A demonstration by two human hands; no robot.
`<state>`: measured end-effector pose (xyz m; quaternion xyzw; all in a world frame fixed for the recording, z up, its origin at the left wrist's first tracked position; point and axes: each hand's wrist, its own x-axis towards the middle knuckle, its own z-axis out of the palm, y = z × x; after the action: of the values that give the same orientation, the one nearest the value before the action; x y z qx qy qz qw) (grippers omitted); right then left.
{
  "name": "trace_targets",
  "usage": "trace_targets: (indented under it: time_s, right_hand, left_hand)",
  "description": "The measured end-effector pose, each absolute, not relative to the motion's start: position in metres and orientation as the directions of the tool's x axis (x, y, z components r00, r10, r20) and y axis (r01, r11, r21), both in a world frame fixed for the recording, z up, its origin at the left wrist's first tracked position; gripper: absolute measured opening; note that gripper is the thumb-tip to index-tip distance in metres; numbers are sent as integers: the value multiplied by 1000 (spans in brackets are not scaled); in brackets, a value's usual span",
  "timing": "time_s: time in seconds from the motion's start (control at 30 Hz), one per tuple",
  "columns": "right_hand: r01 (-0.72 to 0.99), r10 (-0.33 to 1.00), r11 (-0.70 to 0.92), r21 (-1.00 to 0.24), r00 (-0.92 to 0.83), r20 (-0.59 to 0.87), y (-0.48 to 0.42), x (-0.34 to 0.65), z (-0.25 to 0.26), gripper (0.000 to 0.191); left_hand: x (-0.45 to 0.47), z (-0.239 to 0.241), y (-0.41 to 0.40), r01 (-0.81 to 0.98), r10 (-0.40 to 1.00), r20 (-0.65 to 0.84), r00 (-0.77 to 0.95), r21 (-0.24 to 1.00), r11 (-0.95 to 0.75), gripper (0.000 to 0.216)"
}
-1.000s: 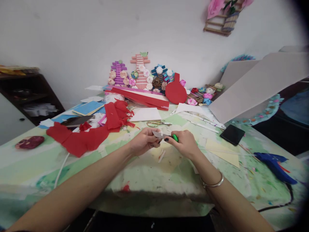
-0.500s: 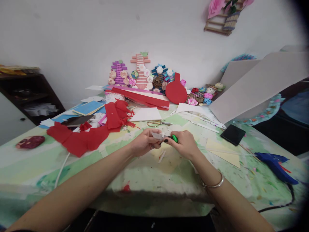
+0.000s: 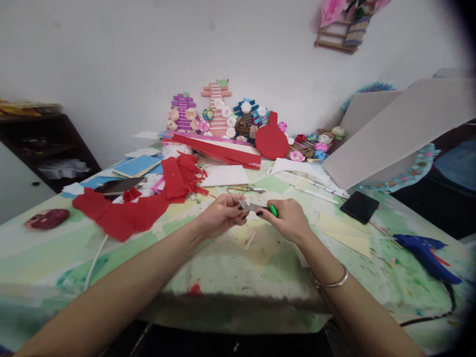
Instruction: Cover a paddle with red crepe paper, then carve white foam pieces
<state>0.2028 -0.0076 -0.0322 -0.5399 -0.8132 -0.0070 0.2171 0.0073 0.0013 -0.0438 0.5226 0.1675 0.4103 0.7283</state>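
My right hand (image 3: pixel 288 218) is wrapped round the green-and-black handle of a knife (image 3: pixel 256 207), thumb close to the blade. The metal blade points left, its tip reaching the fingers of my left hand (image 3: pixel 222 215). Those fingers are pinched on a small white piece (image 3: pixel 246 202), mostly hidden by the fingers and blade, so its kind is unclear. Both hands are just above the table. Below them lie short white strips (image 3: pixel 250 240). Gold-handled scissors (image 3: pixel 241 189) rest just beyond the hands.
Red crepe paper (image 3: pixel 128 213) spreads at the left. A blue glue gun (image 3: pixel 424 255) with a black cord and a black square object (image 3: pixel 359 207) lie at the right. White card (image 3: pixel 225 175), a red paddle-shaped piece (image 3: pixel 271 141) and flower-decorated crafts stand farther back.
My right hand and the knife have shifted slightly right, drawing the blade a little away from my left hand. My left hand has moved slightly left.
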Motion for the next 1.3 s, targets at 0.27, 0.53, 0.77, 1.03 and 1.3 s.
trace_targets:
  time_s: [0.27,0.53,0.77,1.03,1.3]
  right_hand:
    - [870,868,434,-235,-334,368,-13,196,-31,63]
    - [874,882,410,-263,-305,360,-7,203,-33,61]
    - [848,904,347,-401,-190,382,-4,201,-35,58]
    - [770,937,199,-606,32,348,8,208,-37,49]
    - [761,923,226,-608,33,384,11,211,-38,20]
  left_hand:
    - [10,-47,-1,-364,789,123,602,922,134,17]
    - [9,-46,0,-429,758,218,614,899,89,21]
    - [10,-45,1,-403,785,178,593,910,98,21]
    - [14,-45,4,-337,902,54,428,936,104,24]
    - [17,-43,1,-350,914,-14,406,921,170,22]
